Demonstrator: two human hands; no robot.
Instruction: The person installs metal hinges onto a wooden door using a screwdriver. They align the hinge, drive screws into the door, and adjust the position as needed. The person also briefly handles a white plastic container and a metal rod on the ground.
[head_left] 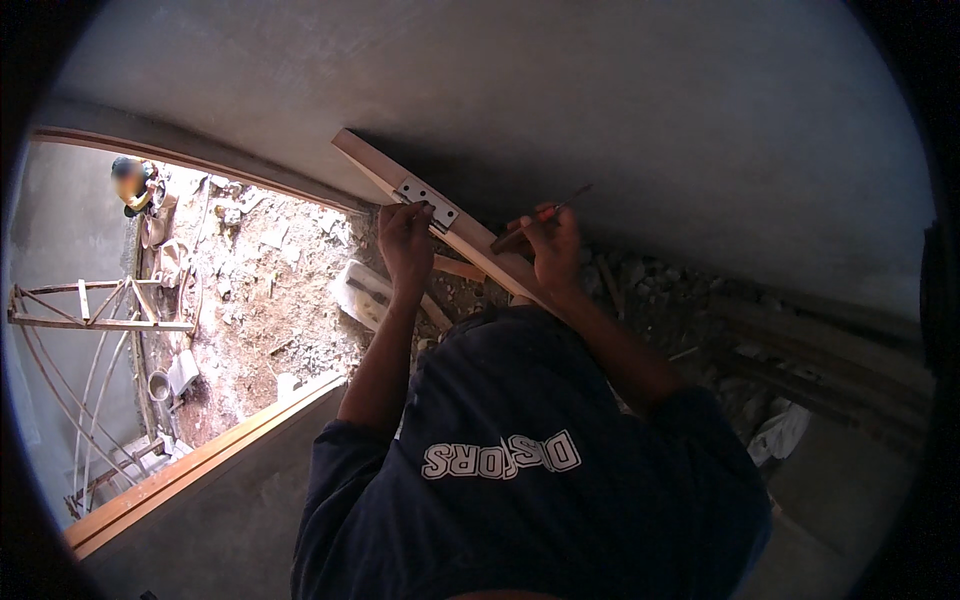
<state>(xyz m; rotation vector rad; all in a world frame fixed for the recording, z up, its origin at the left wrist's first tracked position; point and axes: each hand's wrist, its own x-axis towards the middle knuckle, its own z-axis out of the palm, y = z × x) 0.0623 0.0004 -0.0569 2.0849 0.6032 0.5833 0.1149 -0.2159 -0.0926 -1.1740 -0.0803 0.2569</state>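
The hinge (pixel 436 204) is of smooth, silvery metal, the board (pixel 363 159) of pale, smooth-faced wood; the wall (pixel 650 100) shows a matt, cement-like finish, the shirt (pixel 560 530) matt cloth, the ground (pixel 275 300) rough rubble

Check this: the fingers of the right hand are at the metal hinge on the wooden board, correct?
Not the right hand: the fingers of the left hand are at the metal hinge on the wooden board, as the head view shows.
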